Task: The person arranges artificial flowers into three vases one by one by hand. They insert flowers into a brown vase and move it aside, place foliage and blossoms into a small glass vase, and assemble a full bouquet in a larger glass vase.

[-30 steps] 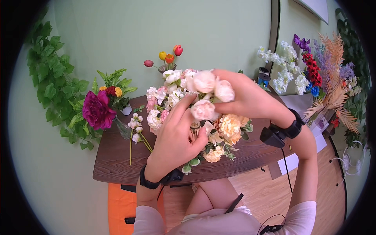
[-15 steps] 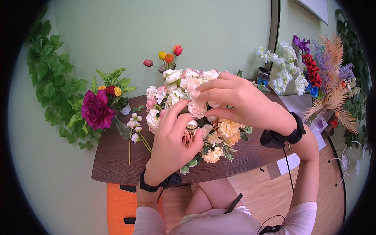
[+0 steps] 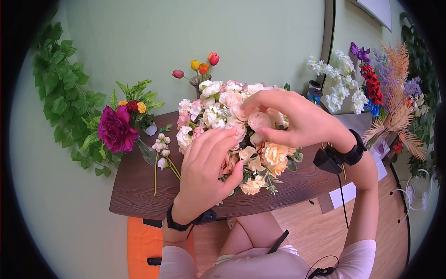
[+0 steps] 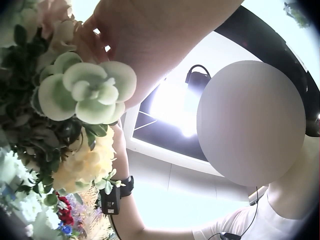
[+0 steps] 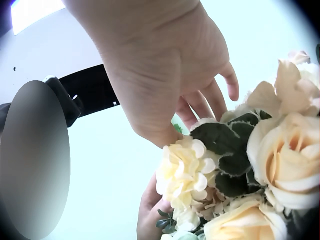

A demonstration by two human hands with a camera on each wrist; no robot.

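Note:
A large bouquet of pink, white and peach flowers (image 3: 275, 157) stands on the dark wooden table (image 3: 139, 186). My left hand (image 3: 204, 169) rests against its near left side, fingers extended over the blooms and thumb apart. On the upper right, my right hand (image 3: 297, 118) arches around a pale pink rose (image 3: 259, 121), fingers and thumb spread on either side. In the right wrist view the right hand (image 5: 170, 75) reaches behind a cream flower (image 5: 182, 172); its fingertips are partly hidden. The left wrist view has a green succulent (image 4: 92, 92) beside the left hand (image 4: 135, 45).
Small white flowers on stems (image 3: 162, 151) lie left of the bouquet. Beyond them stands a magenta flower (image 3: 116, 129) in a glass vase. Tulips (image 3: 203, 68) stand behind the bouquet, a blue spool (image 3: 314, 93) at the back right. More flowers (image 3: 374, 88) stand far right.
The pale pink roses held up by my right hand a second ago now sit down among the other blooms. My right fingers have spread apart, and my left hand has shifted slightly down off the roses.

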